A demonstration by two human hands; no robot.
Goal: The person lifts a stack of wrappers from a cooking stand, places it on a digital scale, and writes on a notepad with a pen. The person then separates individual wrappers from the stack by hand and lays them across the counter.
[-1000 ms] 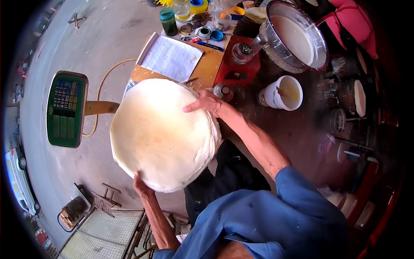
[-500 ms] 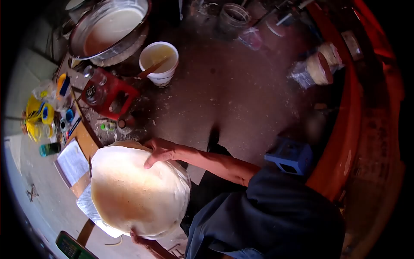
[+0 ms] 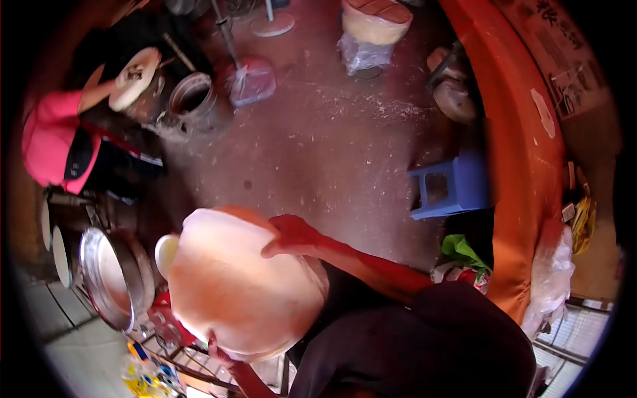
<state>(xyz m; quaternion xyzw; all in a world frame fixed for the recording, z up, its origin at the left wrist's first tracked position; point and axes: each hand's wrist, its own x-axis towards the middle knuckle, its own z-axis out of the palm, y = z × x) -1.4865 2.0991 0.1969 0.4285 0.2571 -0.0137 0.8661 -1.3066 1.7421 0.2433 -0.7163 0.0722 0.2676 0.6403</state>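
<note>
A thick, pale, round stack of thin pancakes (image 3: 242, 278) is held tilted in front of my body, between both my hands. My right hand (image 3: 292, 237) grips its far right edge, thumb on the top face and the other fingers mostly hidden underneath. At the lower left edge, my left hand (image 3: 219, 348) pinches the rim, with its thumb on top and the rest of it largely out of sight below. Whether the stack has separate layers throughout cannot be made out.
A co-worker in a pink top (image 3: 56, 139) holds a round pale disc (image 3: 136, 78) at upper left. Nearby stand a metal basin (image 3: 106, 278) and a white bucket (image 3: 164, 255). A blue stool (image 3: 458, 186) and an orange-draped edge (image 3: 514, 232) are on the right. A wrapped round stack (image 3: 375, 26) sits farther off.
My view and body have turned to the right, with the stack still in both hands. The basin and bucket now appear lower left, and the pink-topped co-worker has come into view.
</note>
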